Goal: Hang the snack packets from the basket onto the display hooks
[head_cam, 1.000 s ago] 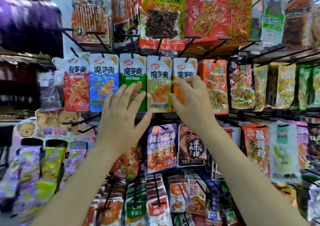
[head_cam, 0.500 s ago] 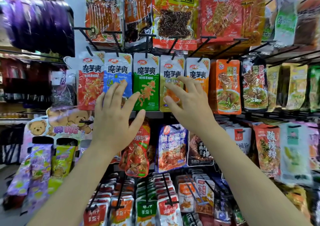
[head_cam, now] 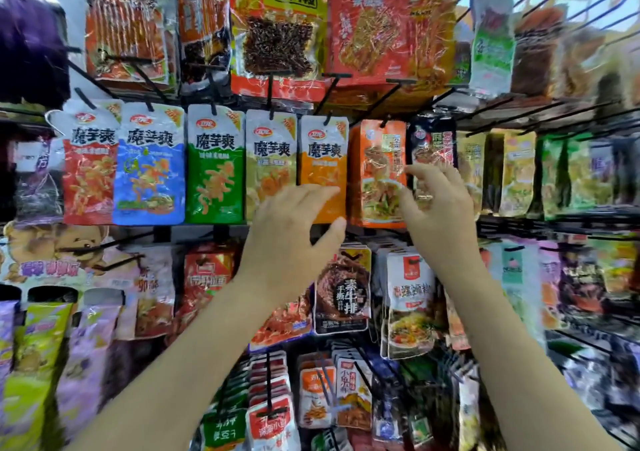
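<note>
While both arms reach up to the rack, the left hand hovers with loosely curled fingers before the orange packet on its hook. To the right, the right hand, fingers spread apart, hovers by the noodle packet, holding nothing.

Glossy plastic packets, black metal hooks

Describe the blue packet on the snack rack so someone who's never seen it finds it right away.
Find the middle row of five matching white-topped packets. The blue packet hangs second from the left, between a red packet and a green packet. It is the only blue one in that row.
</note>
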Action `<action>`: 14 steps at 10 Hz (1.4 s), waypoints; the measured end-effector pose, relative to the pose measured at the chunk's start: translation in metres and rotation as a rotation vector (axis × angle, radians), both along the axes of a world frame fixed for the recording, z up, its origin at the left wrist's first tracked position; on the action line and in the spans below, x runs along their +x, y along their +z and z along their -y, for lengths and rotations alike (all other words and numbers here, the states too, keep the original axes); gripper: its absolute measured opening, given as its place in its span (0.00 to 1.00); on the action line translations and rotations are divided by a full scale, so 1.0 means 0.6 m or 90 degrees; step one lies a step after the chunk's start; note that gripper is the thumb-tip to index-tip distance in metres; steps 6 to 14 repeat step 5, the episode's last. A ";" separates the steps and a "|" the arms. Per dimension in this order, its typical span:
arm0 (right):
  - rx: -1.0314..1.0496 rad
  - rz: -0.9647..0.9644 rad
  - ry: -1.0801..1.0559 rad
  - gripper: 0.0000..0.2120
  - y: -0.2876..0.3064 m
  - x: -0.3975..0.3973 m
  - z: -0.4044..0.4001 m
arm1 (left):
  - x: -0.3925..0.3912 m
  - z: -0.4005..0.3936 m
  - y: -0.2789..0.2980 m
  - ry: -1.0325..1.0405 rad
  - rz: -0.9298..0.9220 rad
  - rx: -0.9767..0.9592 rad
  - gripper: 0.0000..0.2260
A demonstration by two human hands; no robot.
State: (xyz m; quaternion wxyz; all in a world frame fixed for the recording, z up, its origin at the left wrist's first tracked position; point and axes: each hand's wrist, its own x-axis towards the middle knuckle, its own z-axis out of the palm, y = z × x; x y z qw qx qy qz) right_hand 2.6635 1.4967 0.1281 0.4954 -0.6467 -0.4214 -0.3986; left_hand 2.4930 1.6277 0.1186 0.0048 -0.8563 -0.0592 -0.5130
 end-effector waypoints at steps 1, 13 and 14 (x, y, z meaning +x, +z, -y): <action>-0.023 -0.012 0.015 0.15 -0.010 0.031 0.009 | 0.039 0.028 -0.006 -0.020 -0.033 -0.096 0.22; -0.036 0.076 0.012 0.18 -0.039 0.051 -0.010 | 0.082 0.058 -0.028 0.095 -0.047 -0.106 0.25; -0.036 0.076 0.012 0.18 -0.039 0.051 -0.010 | 0.082 0.058 -0.028 0.095 -0.047 -0.106 0.25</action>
